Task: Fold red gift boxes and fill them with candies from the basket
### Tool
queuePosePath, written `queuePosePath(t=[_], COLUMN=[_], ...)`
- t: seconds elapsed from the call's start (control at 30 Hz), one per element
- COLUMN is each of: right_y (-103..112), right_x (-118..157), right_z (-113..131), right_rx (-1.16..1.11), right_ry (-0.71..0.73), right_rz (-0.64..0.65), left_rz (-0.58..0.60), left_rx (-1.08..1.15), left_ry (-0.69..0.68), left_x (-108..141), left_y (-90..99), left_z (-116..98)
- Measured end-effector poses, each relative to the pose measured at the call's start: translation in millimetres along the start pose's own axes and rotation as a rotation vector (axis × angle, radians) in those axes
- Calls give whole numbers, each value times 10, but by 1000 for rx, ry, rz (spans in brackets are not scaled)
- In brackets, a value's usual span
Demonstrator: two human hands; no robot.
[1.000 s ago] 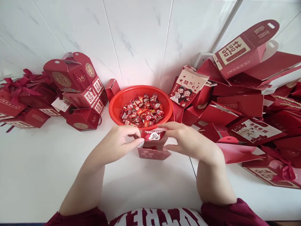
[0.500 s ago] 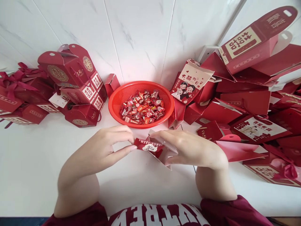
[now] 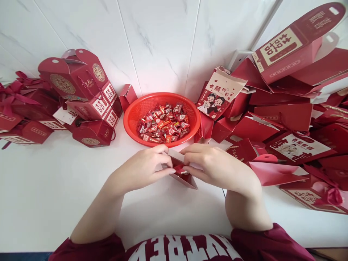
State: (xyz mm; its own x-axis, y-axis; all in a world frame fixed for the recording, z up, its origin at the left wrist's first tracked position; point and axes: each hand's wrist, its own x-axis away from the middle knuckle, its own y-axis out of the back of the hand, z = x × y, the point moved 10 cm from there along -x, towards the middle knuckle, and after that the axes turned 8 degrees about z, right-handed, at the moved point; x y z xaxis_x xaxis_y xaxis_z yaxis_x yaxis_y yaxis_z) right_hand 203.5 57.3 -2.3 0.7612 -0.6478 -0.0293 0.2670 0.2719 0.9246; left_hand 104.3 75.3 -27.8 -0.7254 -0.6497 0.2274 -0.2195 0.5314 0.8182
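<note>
Between my hands is a small folded paper candy box [image 3: 187, 182], tilted, with its pale inner faces showing. A red-wrapped candy [image 3: 179, 169] lies in its opening, partly hidden by my fingers. My left hand [image 3: 148, 165] is closed at the box's left side, thumb and fingertips pinching its edge. From the right, my right hand [image 3: 214, 165] is closed on the box's other side, its thumb and fingertips beside the wrapper. Just behind both hands stands a red plastic basket [image 3: 130, 127] holding many wrapped candies [image 3: 164, 123].
Finished-looking red gift boxes [image 3: 70, 78] are stacked at the left, some with ribbons. Open and folded red boxes [image 3: 282, 116] pile up at the right, one with a cartoon couple card [image 3: 217, 98]. A tiled wall [image 3: 160, 43] closes off the back of the white table [image 3: 49, 195].
My left hand has moved right, bringing the red-wrapped candy into the small box. My right hand's fingers have drawn in over the opening. The box has tipped slightly.
</note>
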Motion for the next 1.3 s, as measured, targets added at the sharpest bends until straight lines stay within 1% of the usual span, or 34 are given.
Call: queuePosePath(t=[0.1, 0.17, 0.2, 0.3, 0.4, 0.67, 0.77, 0.9, 1.0, 1.17, 1.3], right_y=[112, 156, 153, 85, 12, 47, 70, 104, 121, 135, 47], right_x=[53, 83, 86, 57, 13, 47, 80, 123, 142, 156, 110], right_z=[146, 205, 220, 225, 188, 188, 149, 63, -21, -178, -294], right_rx=[88, 160, 189, 242, 243, 64, 39, 65, 86, 112, 111], right_ry=[34, 19, 8, -7, -16, 20, -5, -65, -120, -222, -280], right_rz=[-103, -152, -157, -128, -80, -46, -39, -39, -53, -98, -37], left_rz=[93, 119, 118, 83, 64, 89, 80, 92, 67, 43, -1], left_rx=[-19, -34, -40, -43, -45, -97, -114, -119, -97, -26, 1], left_ry=[-32, -53, -62, -75, -67, -53, -53, -52, -54, 34, 48], left_x=[123, 183, 201, 217, 217, 235, 247, 259, 240, 195, 207], left_y=[-9, -16, -19, -24, -34, -67, -65, -76, -45, 3, 56], left_z=[-6, -24, -36, -66, -73, -86, -93, -86, -67, 75, 107])
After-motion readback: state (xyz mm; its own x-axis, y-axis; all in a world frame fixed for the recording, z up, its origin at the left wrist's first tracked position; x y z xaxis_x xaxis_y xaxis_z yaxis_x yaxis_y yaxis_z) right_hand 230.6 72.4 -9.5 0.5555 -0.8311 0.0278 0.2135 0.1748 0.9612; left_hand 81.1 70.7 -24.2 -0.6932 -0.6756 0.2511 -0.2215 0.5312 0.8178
